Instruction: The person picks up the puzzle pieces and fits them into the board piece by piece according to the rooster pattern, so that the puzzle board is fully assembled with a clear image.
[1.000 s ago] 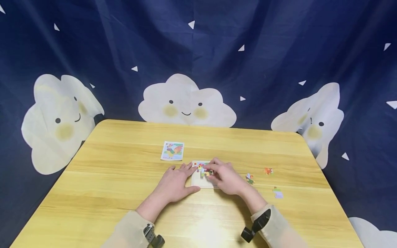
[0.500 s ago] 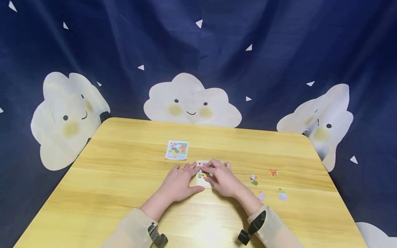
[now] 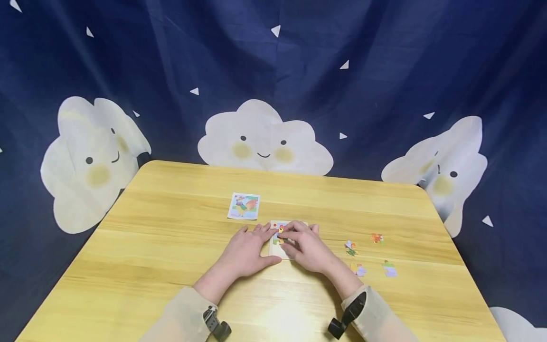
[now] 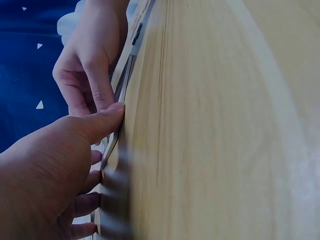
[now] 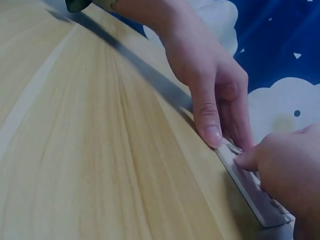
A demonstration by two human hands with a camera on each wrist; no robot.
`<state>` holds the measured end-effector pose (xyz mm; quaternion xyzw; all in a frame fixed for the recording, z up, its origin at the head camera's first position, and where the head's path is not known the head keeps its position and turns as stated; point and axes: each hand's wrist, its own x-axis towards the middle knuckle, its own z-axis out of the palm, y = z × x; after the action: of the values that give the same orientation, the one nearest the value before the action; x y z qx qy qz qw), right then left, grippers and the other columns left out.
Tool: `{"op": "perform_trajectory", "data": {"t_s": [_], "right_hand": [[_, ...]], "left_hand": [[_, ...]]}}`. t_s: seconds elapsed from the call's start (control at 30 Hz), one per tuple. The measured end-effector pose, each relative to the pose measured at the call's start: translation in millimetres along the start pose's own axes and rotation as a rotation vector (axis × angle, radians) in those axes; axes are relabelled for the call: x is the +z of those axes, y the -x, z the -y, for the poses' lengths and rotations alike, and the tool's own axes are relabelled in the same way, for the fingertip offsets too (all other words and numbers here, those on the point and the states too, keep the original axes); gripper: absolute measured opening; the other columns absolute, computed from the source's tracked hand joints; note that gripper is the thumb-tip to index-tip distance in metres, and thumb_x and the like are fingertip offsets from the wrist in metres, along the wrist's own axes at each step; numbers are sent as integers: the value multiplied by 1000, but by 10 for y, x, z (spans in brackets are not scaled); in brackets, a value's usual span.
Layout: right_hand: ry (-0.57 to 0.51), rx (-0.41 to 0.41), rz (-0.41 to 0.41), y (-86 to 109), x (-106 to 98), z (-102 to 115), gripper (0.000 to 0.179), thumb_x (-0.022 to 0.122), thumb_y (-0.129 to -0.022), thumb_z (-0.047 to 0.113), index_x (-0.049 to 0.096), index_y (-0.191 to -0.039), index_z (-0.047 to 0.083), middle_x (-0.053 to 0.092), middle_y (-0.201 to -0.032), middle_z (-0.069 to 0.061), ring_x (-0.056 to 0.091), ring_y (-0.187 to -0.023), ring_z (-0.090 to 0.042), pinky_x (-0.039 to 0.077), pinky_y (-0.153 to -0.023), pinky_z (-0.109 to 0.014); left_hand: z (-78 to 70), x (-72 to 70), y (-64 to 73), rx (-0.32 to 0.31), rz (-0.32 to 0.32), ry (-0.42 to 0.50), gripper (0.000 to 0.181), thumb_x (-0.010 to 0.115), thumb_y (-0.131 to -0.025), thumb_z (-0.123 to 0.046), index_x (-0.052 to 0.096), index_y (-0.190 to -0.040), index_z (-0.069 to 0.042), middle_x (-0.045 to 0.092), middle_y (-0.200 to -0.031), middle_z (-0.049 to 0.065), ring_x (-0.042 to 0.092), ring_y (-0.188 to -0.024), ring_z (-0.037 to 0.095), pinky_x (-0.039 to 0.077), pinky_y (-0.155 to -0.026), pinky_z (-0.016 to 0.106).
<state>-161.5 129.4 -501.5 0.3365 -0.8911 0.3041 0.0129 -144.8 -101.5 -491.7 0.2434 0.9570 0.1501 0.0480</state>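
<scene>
A small white-edged puzzle board [image 3: 288, 255] lies on the table with colourful puzzle pieces in its left part. My left hand [image 3: 245, 254] rests along the board's left side, thumb by the near edge and fingers extended. In the left wrist view that thumb [image 4: 112, 117] lies along the board's edge. My right hand [image 3: 311, 247] covers the board's right part; its thumb and index finger pinch a puzzle piece [image 3: 280, 240] within the board. Most of that piece is hidden under the fingers. The right wrist view shows the right hand [image 5: 290, 165] low over the board [image 5: 257, 202].
Several loose puzzle pieces [image 3: 390, 269] lie to the right, including an orange one [image 3: 377, 238] and a green-and-lilac one [image 3: 351, 248]. A square picture card [image 3: 244, 206] showing a rooster lies beyond the board. A dark blue cloud-print curtain [image 3: 363, 95] hangs behind the wooden table [image 3: 179, 204].
My right hand has shifted left over the board, and a loose piece beside its forearm has come into view. The left hand stays at the board. The head view has turned slightly.
</scene>
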Motion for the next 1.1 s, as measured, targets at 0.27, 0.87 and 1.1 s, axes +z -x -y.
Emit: {"op": "perform_trajectory", "data": {"t_s": [0.27,0.87,1.1], "right_hand": [[67,-56,-35,3,29,-14,28,76,-99,20,80,-126,12,65,-124,-1,60,-110,-18,27,-91,-46],[71,2,-58,22,73,-31,30,75,-101,25,79,-129,14,63,-122,0,58,-113,-17,26,-90,-46],[63,26,-63,35,61,-42,33,73,-102,27,77,-130,10,61,-122,2,57,-110,-15,26,-91,-46]], "left_hand": [[-12,-5,8,2,-1,-1,87,65,-93,-71,51,-160,-17,44,-164,8,45,-148,34,30,-121,58],[-28,-24,52,62,13,-114,84,55,-99,-70,49,-159,-12,41,-165,12,44,-148,37,35,-118,59],[-38,-28,48,72,3,-110,82,56,-100,-68,52,-157,-9,42,-165,11,46,-147,37,38,-116,60]]}}
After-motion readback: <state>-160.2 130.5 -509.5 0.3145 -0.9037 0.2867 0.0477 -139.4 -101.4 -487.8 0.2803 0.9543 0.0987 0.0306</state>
